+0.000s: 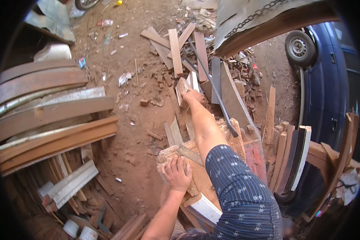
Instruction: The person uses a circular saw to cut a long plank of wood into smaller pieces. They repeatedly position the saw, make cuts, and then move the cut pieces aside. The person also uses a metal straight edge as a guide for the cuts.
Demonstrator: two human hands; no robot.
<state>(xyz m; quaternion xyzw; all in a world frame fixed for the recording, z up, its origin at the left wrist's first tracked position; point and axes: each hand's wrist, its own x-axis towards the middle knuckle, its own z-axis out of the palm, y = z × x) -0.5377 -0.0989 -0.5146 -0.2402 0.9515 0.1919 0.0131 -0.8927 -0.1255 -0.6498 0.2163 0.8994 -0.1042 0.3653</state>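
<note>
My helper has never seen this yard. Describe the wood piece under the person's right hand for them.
From the blue vehicle at far right, look left to the loose planks near the top centre. At their lower end is a brown wood piece, with the right hand on it. That hand and its brown colour set it apart from the white strip just right of it.
</note>
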